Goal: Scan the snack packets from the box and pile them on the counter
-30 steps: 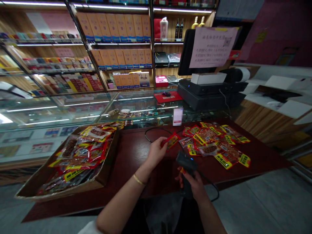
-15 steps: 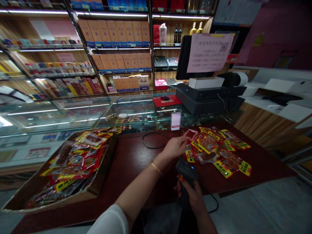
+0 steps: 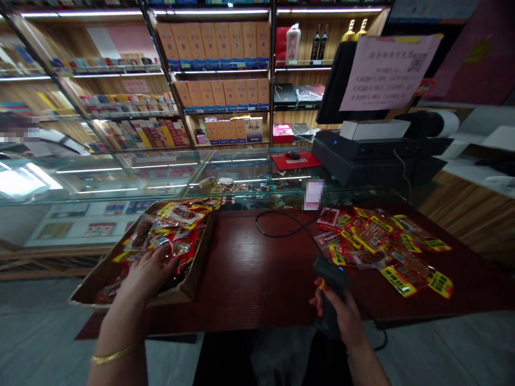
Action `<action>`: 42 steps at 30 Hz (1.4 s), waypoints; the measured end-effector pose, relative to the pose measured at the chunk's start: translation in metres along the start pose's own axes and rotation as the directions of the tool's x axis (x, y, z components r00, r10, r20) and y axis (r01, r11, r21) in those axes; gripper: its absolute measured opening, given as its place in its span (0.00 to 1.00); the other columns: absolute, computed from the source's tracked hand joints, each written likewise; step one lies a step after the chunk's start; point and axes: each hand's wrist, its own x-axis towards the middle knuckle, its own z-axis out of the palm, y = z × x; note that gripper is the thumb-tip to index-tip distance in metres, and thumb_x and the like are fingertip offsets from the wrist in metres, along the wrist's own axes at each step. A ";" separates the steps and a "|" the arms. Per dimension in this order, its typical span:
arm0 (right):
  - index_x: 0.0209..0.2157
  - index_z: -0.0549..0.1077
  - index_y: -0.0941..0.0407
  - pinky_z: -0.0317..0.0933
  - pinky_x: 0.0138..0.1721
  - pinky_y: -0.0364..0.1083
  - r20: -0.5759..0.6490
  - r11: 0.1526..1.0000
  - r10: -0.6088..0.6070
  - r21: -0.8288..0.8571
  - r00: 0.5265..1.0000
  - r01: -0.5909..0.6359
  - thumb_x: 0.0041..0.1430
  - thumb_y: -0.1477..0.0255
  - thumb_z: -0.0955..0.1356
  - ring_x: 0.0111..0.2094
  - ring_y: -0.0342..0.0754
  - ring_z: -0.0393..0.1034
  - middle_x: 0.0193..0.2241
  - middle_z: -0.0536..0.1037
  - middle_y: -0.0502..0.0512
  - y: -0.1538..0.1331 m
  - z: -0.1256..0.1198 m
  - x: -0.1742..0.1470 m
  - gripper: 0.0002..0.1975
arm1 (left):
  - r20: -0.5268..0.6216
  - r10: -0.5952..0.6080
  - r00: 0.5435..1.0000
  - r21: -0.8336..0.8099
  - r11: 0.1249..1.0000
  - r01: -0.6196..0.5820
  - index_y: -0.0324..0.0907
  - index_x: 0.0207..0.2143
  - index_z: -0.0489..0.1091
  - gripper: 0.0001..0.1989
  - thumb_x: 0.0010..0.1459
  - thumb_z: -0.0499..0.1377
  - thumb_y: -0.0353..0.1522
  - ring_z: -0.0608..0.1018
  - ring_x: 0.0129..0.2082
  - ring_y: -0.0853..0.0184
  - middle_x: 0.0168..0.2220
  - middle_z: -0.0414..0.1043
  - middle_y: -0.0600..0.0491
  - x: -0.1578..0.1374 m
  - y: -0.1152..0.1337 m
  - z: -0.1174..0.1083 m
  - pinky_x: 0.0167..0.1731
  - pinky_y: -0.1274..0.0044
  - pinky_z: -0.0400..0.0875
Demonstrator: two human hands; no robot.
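Note:
My left hand (image 3: 151,271) reaches into a cardboard box (image 3: 187,292) at the left of the counter. Its thumb stands apart from the fingers, and it rests on red and yellow snack packets (image 3: 183,212); the fingertips are partly hidden among them. In my right hand (image 3: 341,308) is a dark barcode scanner (image 3: 332,279) with a small blue light, held upright by its handle near the counter's front edge. Its cable loops behind on the wood. To the right of the scanner lies a spread pile of similar snack packets (image 3: 372,233).
A glass display case (image 3: 161,185) runs behind the dark red wooden counter (image 3: 245,289). A lit phone-like display (image 3: 314,194) stands at the counter's back. Farther right are a monitor with a paper sign (image 3: 390,72) and a black cash drawer (image 3: 362,163). At far left is another person (image 3: 60,142).
My left hand has moved from the pile on the right, where it was at a small packet, across into the box. The scanner stays in my right hand. The view has shifted.

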 end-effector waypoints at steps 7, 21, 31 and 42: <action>0.38 0.78 0.56 0.69 0.25 0.44 -0.055 1.000 -0.005 -0.011 0.998 0.005 0.51 0.52 0.78 0.19 0.45 0.73 0.20 0.77 0.48 0.001 0.001 -0.004 0.23 | -0.030 -0.022 0.999 0.042 0.999 0.023 0.47 0.47 0.79 0.28 0.54 0.61 0.56 0.75 0.50 0.39 0.51 0.80 0.41 -0.007 0.009 -0.001 0.51 0.34 0.55; 0.36 0.79 0.56 0.72 0.27 0.46 -0.028 0.999 -0.016 -0.029 0.999 0.015 0.50 0.51 0.78 0.18 0.44 0.71 0.18 0.77 0.47 -0.007 0.007 -0.004 0.23 | -0.176 -0.001 0.984 -0.093 0.996 -0.016 0.43 0.63 0.67 0.26 0.64 0.55 0.39 0.80 0.50 0.51 0.57 0.76 0.41 -0.012 0.021 -0.005 0.46 0.66 0.73; 0.37 0.79 0.56 0.66 0.22 0.41 -0.029 1.000 -0.002 -0.001 1.000 0.002 0.49 0.51 0.78 0.20 0.45 0.74 0.19 0.77 0.48 -0.001 0.003 -0.003 0.23 | -0.634 -0.410 0.656 -0.495 0.866 0.063 0.38 0.51 0.72 0.19 0.68 0.50 0.40 0.81 0.42 0.54 0.42 0.79 0.44 -0.041 0.038 -0.018 0.46 0.61 0.75; 0.38 0.79 0.57 0.66 0.22 0.43 -0.027 0.999 -0.011 -0.041 1.000 0.010 0.50 0.50 0.78 0.20 0.46 0.73 0.19 0.77 0.48 -0.006 0.006 -0.004 0.25 | -0.050 0.170 0.984 -0.999 -0.003 -0.050 0.40 0.34 0.77 0.16 0.55 0.66 0.45 0.81 0.46 0.55 0.42 0.81 0.44 -0.084 0.162 0.059 0.50 0.66 0.76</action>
